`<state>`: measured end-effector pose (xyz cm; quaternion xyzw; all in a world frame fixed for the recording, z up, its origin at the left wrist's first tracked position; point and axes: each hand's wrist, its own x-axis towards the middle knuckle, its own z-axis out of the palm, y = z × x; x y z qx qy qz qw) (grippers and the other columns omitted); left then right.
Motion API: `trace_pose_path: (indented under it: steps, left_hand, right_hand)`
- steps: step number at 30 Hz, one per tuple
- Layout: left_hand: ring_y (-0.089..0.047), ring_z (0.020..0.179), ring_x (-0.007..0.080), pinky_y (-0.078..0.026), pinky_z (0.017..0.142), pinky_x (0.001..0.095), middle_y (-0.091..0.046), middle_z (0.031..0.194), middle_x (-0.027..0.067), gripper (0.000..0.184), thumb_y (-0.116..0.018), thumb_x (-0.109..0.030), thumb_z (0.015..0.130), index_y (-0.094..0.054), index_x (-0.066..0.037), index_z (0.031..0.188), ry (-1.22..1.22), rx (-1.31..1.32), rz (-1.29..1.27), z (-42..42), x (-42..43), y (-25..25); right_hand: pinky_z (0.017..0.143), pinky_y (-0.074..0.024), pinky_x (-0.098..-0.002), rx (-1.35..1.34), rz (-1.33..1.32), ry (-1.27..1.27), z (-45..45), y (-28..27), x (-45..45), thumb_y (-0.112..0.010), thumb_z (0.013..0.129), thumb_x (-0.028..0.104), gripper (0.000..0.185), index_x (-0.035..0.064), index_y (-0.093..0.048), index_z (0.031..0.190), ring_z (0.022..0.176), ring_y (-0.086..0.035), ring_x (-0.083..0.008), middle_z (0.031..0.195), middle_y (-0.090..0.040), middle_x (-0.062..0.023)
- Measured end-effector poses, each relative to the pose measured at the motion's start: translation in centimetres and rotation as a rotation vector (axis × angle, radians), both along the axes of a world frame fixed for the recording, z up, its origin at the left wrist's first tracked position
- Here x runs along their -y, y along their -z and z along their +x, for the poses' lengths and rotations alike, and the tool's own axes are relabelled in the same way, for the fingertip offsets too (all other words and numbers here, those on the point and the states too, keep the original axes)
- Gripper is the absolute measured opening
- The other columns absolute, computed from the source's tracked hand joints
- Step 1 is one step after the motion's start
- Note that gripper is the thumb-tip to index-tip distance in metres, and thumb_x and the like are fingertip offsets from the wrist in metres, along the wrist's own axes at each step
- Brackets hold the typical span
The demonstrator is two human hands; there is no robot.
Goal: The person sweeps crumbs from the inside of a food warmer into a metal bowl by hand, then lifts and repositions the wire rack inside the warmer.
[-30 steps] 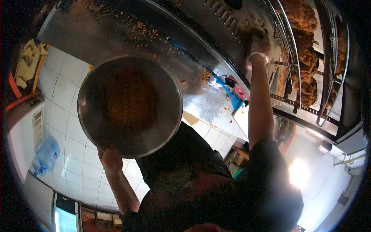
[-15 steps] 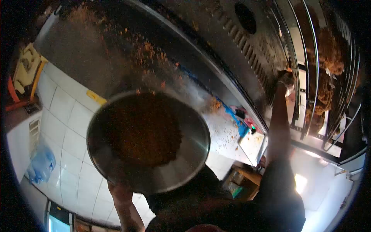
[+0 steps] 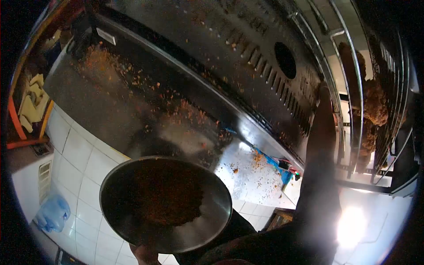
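My left hand (image 3: 145,254) is closed on the rim of a wide, shallow metal bowl (image 3: 216,221), holding it tilted over the floor beside a counter. Reddish-brown crumbly stuff (image 3: 170,194) covers much of the bowl's inside. On the far right my right arm stretches upward, and my right hand (image 3: 323,92) is beside the wire rack (image 3: 361,97), near a dark perforated metal panel (image 3: 265,62). Shadow hides its fingers, so whether it grips anything does not show. Behind the rack's wires are brown, crusty pieces of food (image 3: 375,106).
Orange-brown crumbs (image 3: 190,112) are strewn over the dark metal counter (image 3: 106,119). A blue cloth-like strip (image 3: 285,176) lies at its right end. Pale pieces fill an orange-edged container (image 3: 33,104) at left. A blue water jug (image 3: 53,213) is on the tiled floor (image 3: 88,190).
The bowl and my left hand have moved lower in view, showing more of the counter and its crumbs. My right hand stays by the rack. The camera view has shifted.
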<state>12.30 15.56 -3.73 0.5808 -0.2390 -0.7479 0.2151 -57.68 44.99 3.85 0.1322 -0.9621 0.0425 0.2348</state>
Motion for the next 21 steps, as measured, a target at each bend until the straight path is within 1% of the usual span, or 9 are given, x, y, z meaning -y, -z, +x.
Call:
trace_pose_path:
  steps: [3,5,6,9,10,12,15,19,21]
  left_hand:
    - [-0.056,0.104,0.0369,-0.05,0.085,0.0488,-0.052,0.123,0.0203,0.067,-0.062,-0.035,0.079,-0.04,0.0,0.131,-0.015,-0.112,0.054,0.5,1.5,-0.2]
    - [-0.049,0.113,0.0338,-0.04,0.097,0.0477,-0.047,0.128,0.0212,0.062,-0.061,-0.024,0.082,-0.037,0.003,0.133,0.017,0.076,0.141,1.3,2.0,0.5]
    - [-0.049,0.113,0.0338,-0.04,0.097,0.0477,-0.047,0.128,0.0212,0.062,-0.061,-0.024,0.082,-0.037,0.003,0.133,0.027,0.081,0.125,1.5,2.6,0.5]
    - [-0.06,0.098,0.0329,-0.046,0.085,0.0453,-0.065,0.1,0.0166,0.028,-0.067,-0.02,0.076,-0.066,-0.004,0.098,0.552,0.33,-0.566,1.6,4.4,0.5]
    - [-0.06,0.098,0.0329,-0.046,0.085,0.0453,-0.065,0.1,0.0166,0.028,-0.067,-0.02,0.076,-0.066,-0.004,0.098,0.565,0.331,-0.574,1.4,4.9,0.3]
    - [-0.055,0.107,0.0358,-0.048,0.089,0.0481,-0.051,0.124,0.018,0.064,-0.06,-0.035,0.081,-0.04,0.0,0.131,0.013,-0.089,-0.091,0.6,5.8,-0.3]
    - [-0.054,0.108,0.0346,-0.045,0.092,0.0479,-0.051,0.125,0.017,0.061,-0.059,-0.033,0.082,-0.041,-0.002,0.131,-0.1,-0.049,0.098,0.1,8.1,-0.7]
    - [-0.054,0.108,0.0335,-0.046,0.092,0.0473,-0.051,0.126,0.0165,0.057,-0.056,-0.031,0.084,-0.041,-0.002,0.132,-0.05,-0.096,0.096,1.4,10.1,-1.9]
    - [-0.054,0.108,0.0335,-0.045,0.092,0.0486,-0.051,0.126,0.0162,0.059,-0.058,-0.03,0.083,-0.04,-0.001,0.132,0.005,-0.054,-0.068,0.8,11.1,-1.4]
  right_hand:
    - [0.072,-0.0536,-0.036,-0.008,0.011,-0.032,1.6,0.4,4.3,-0.054,0.086,0.034,0.031,0.0086,-0.065,0.102,0.088,-0.063,-0.0239,0.101,-0.065,-0.0104]
    - [0.072,-0.0536,-0.0362,-0.002,0.018,-0.061,2.2,0.7,7.5,-0.054,0.086,0.033,0.031,0.0085,-0.065,0.102,0.088,-0.063,-0.0241,0.101,-0.065,-0.0106]
    - [0.072,-0.0535,-0.0363,0.003,0.023,-0.074,2.4,0.9,9.1,-0.054,0.086,0.033,0.031,0.0084,-0.065,0.102,0.088,-0.063,-0.0243,0.101,-0.065,-0.0106]
    - [0.072,-0.0534,-0.0366,0.018,0.031,-0.113,2.4,1.1,13.1,-0.054,0.086,0.033,0.031,0.0082,-0.064,0.102,0.088,-0.063,-0.0246,0.101,-0.065,-0.0108]
    - [0.073,-0.0533,-0.0367,0.024,0.033,-0.125,2.3,1.1,14.5,-0.054,0.086,0.033,0.031,0.0082,-0.064,0.102,0.088,-0.063,-0.0247,0.101,-0.065,-0.0109]
    - [0.073,-0.0532,-0.0369,0.04,0.033,-0.138,2.5,0.9,17.1,-0.053,0.086,0.032,0.031,0.008,-0.064,0.102,0.088,-0.063,-0.025,0.101,-0.065,-0.011]
    - [0.073,-0.0531,-0.0371,0.064,0.033,-0.139,2.7,0.4,19.5,-0.053,0.086,0.032,0.031,0.0078,-0.064,0.102,0.088,-0.063,-0.0253,0.101,-0.065,-0.0112]
    - [0.074,-0.0529,-0.0375,0.08,0.056,-0.132,3.5,0.5,20.7,-0.053,0.086,0.031,0.031,0.0076,-0.064,0.102,0.088,-0.063,-0.0258,0.101,-0.065,-0.0114]
    - [0.074,-0.0528,-0.0377,0.069,0.049,-0.123,3.7,0.5,21.4,-0.053,0.086,0.031,0.031,0.0075,-0.064,0.103,0.088,-0.063,-0.0261,0.101,-0.065,-0.0115]
